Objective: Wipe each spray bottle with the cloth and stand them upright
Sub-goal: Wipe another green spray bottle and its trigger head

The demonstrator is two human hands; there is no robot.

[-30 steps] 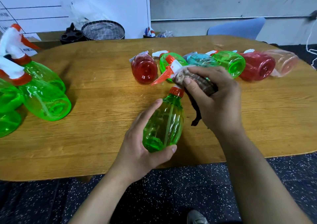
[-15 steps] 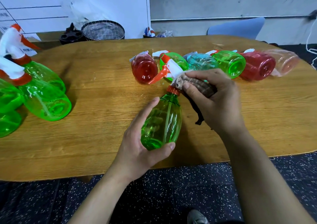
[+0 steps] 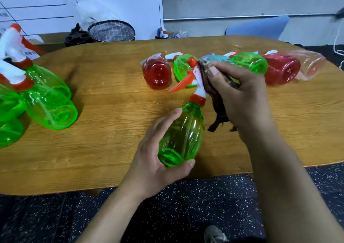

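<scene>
The person's left hand [image 3: 158, 161] is curled around the lower body of a translucent green plastic spray bottle [image 3: 183, 136], thumb along the near side and fingers wrapped over the far side, holding it tilted over the oval wooden table [image 3: 115, 101] with its base toward six o'clock and its white and orange trigger head [image 3: 195, 79] pointing to about twelve o'clock. The right hand [image 3: 242, 97] pinches a bunched brown cloth [image 3: 216, 94] between thumb and fingers and presses it against the right side of that trigger head; a loose tail of the cloth hangs down to the table at roughly three o'clock from the bottle's shoulder. Beyond the hands, toward twelve and one o'clock, a row of bottles lies on its side with bases facing the camera: a red translucent bottle [image 3: 157, 73], a green one [image 3: 183, 68] partly behind the trigger, a blue one [image 3: 217, 58] mostly hidden by the right hand, another green bottle [image 3: 249, 62], a second red bottle [image 3: 281, 69] and a pale pink one [image 3: 309, 64], each touching or just beside its neighbour. At nine o'clock, near the table's left edge, a cluster of green bottles with white and orange heads [image 3: 48, 103] sits close together; whether they stand upright or lean cannot be told from this wide-angle view. Behind the table at eleven o'clock is a round mesh waste basket [image 3: 111, 30], and at one o'clock the back of a light blue chair [image 3: 258, 27].
</scene>
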